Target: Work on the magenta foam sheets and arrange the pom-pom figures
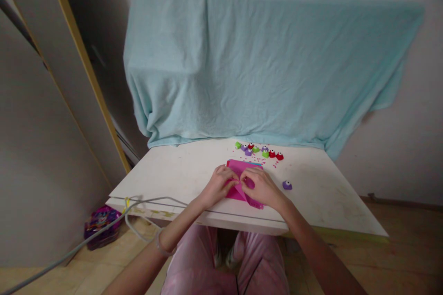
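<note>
Magenta paper [237, 192] lies near the front of the white table, with a bent or folded part and small cut-outs along its right lower edge. My left hand [220, 182] closes in a pinch on the paper from the left. From the other side, my right hand [262, 185] also pinches it, its fingertips almost meeting those of the left. A thin blue edge shows behind the paper's top. To the right of my right hand sits a purple craft punch [287, 185]. The exact grip of the fingertips is too small to make out.
Several red, green and purple craft punches [255, 149] stand at the table's back, with pink paper bits [258, 160] scattered before them. A light-blue cloth [270, 69] hangs behind the table [173, 170]. A grey cable [86, 239] crosses the front left, above a purple package [102, 228].
</note>
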`<act>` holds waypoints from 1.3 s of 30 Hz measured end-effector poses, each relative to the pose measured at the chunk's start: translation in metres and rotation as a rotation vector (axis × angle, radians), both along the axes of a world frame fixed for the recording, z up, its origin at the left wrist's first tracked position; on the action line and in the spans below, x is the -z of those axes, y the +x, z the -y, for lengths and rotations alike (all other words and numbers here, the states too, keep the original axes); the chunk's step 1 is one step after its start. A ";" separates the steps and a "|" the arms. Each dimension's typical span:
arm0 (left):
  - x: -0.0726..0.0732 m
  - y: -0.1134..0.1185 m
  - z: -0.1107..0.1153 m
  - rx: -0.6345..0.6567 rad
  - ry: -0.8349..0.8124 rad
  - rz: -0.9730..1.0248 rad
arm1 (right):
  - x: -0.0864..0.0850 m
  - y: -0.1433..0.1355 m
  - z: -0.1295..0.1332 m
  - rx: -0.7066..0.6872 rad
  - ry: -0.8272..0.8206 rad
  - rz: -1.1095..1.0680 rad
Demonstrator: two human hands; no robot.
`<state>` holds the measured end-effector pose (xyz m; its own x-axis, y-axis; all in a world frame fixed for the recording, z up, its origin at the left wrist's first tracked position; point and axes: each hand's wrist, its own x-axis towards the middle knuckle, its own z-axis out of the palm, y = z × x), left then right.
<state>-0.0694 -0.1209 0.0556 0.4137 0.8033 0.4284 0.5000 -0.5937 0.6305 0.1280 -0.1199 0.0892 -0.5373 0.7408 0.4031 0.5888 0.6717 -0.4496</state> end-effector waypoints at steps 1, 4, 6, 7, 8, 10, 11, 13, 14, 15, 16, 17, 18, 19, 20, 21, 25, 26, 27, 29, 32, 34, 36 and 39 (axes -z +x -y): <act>0.000 0.000 0.000 0.001 0.001 0.002 | 0.000 0.000 0.000 -0.002 0.002 0.002; 0.001 0.000 0.000 0.002 0.005 0.003 | 0.001 0.001 -0.001 -0.011 0.006 0.010; 0.002 0.000 0.000 0.002 0.005 -0.003 | 0.001 0.002 -0.001 -0.011 0.008 0.015; 0.001 0.000 0.000 0.002 0.005 -0.007 | 0.002 0.002 -0.001 -0.011 0.010 0.019; 0.001 0.000 0.001 0.003 0.005 -0.012 | 0.002 0.002 -0.002 -0.011 0.012 0.022; 0.000 0.000 0.001 0.003 0.006 -0.018 | 0.002 0.002 -0.002 -0.011 0.016 0.026; 0.000 0.001 0.001 0.004 0.005 -0.019 | 0.003 0.002 -0.002 -0.011 0.018 0.027; 0.000 0.001 0.001 0.006 0.000 -0.022 | 0.003 0.002 -0.002 -0.009 0.022 0.026; 0.000 0.001 0.001 0.006 -0.002 -0.022 | 0.004 0.002 -0.002 -0.007 0.024 0.025; 0.000 0.001 0.001 0.006 -0.002 -0.022 | 0.004 0.001 -0.003 -0.007 0.026 0.024; 0.000 0.001 0.001 0.005 0.000 -0.021 | 0.004 0.001 -0.003 -0.007 0.027 0.022; 0.000 0.001 0.001 0.003 0.002 -0.019 | 0.004 0.001 -0.003 -0.007 0.029 0.019; 0.001 0.002 0.001 0.001 0.003 -0.016 | 0.004 0.001 -0.003 -0.008 0.029 0.014; 0.001 0.002 0.001 -0.002 0.004 -0.012 | 0.005 0.001 -0.002 -0.009 0.030 0.008; 0.001 0.002 0.002 -0.006 0.003 -0.008 | 0.005 0.000 -0.002 -0.011 0.032 0.003; 0.001 0.002 0.003 -0.010 0.002 -0.003 | 0.005 0.000 -0.002 -0.010 0.036 -0.001; 0.001 0.004 0.006 -0.029 -0.002 0.032 | 0.007 -0.003 0.000 0.008 0.088 0.010; 0.001 0.005 0.006 -0.034 -0.002 0.040 | 0.008 -0.004 0.001 0.012 0.108 0.019; 0.000 0.005 0.006 -0.041 -0.001 0.047 | 0.008 -0.005 0.002 0.017 0.129 0.029; 0.000 0.005 0.007 -0.055 0.004 0.056 | 0.008 -0.007 0.003 0.031 0.171 0.056; -0.001 0.004 0.007 -0.067 0.017 0.054 | 0.007 -0.011 0.005 0.058 0.223 0.094; -0.003 0.003 0.007 -0.072 0.025 0.047 | 0.006 -0.014 0.007 0.075 0.245 0.105; -0.005 0.003 0.007 -0.079 0.030 0.041 | 0.006 -0.018 0.009 0.093 0.259 0.103; -0.007 0.004 0.007 -0.093 0.042 0.037 | 0.005 -0.023 0.011 0.127 0.276 0.099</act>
